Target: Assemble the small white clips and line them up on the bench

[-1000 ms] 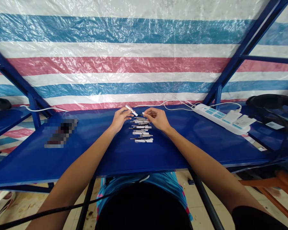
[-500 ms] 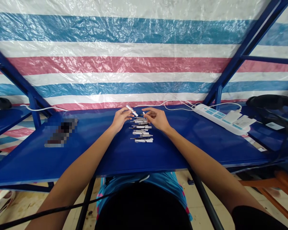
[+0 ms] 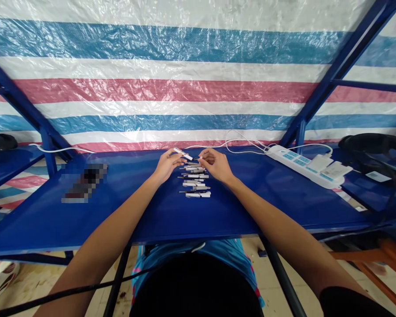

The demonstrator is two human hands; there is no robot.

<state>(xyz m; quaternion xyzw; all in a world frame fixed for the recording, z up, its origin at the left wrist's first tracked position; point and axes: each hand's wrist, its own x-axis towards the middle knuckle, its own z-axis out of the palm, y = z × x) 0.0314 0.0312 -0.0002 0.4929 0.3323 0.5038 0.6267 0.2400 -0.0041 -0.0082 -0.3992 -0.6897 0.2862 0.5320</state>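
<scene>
The left hand (image 3: 166, 165) grasps a white plug-like part (image 3: 182, 154). The right hand (image 3: 217, 165) may be pinching something, too small to tell, above a row of similar parts (image 3: 194, 180) on a blue table (image 3: 119, 220).

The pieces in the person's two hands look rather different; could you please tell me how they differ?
The white plug-like piece in the left hand shows a long white body, while the small piece in the right hand shows only a short white end and a thin dark tip. The left piece clearly slants; the right piece lies nearly level. Both are pinched over the blue bench.
</scene>
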